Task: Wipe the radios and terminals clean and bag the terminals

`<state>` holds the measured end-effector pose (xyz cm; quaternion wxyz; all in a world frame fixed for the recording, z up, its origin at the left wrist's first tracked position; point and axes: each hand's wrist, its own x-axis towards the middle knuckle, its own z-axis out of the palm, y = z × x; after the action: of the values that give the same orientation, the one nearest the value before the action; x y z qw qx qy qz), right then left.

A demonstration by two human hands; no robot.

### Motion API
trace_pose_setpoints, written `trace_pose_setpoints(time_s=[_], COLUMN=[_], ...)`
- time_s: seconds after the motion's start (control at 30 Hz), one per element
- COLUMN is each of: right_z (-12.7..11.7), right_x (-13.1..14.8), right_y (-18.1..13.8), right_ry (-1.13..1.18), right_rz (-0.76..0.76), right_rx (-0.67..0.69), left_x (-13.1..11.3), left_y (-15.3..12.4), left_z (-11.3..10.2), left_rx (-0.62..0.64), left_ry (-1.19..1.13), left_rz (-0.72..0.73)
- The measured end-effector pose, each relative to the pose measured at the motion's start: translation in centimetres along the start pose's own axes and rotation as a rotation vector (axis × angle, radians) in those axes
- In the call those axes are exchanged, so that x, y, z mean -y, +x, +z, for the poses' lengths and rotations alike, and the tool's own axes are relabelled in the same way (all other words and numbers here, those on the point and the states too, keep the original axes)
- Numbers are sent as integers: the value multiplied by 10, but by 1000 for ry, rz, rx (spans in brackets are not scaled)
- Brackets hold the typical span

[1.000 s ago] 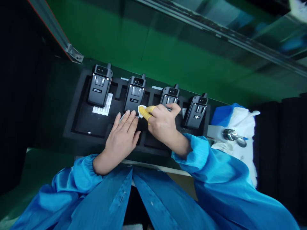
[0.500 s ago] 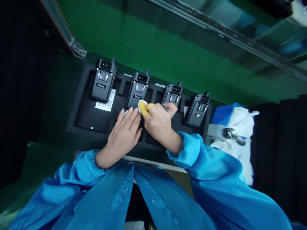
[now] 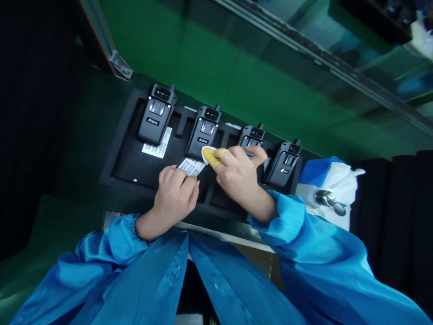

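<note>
Black walkie-talkies marked "Riton" lie in a row on a black foam tray point(image 3: 128, 167). My right hand point(image 3: 238, 174), with yellow finger covers, is closed on a small white wiping cloth point(image 3: 204, 153). It presses the cloth to the lower right of the second walkie-talkie point(image 3: 203, 133). Just below that unit a white barcode label point(image 3: 192, 167) shows. My left hand point(image 3: 176, 194) is closed, its fingers curled at the label's lower left edge; whether they grip anything is hidden. Beyond my right hand is a third walkie-talkie point(image 3: 252, 135), partly covered by it.
The leftmost walkie-talkie point(image 3: 156, 115) lies above another barcode label point(image 3: 157, 144). The rightmost walkie-talkie point(image 3: 283, 164) is at the tray's far end. Right of the tray are a metal-topped dispenser point(image 3: 326, 198) and white cloths point(image 3: 343, 180). A green panel point(image 3: 216, 72) rises behind.
My left hand has drawn back from the second walkie-talkie, its flat fingers now curled, uncovering the barcode label. My right hand still holds the cloth at the unit's lower edge. The view has shifted slightly.
</note>
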<state>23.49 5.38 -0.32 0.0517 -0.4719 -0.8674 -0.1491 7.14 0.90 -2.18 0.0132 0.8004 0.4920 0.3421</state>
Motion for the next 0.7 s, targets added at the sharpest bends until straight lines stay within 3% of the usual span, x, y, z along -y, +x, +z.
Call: trace_pose_setpoints(time_s=[0.5,0.7], right_z=[-1,-10], right_x=[-7,-5], right_y=[7,-2], right_ry=[75,39], right_rz=[-14,-187], right_rx=[25,-25], left_x=[-1,0], left_y=[0,-1], left_z=[0,0], left_rx=[23,-21], left_ry=[-13,-66], left_rz=[-8,0])
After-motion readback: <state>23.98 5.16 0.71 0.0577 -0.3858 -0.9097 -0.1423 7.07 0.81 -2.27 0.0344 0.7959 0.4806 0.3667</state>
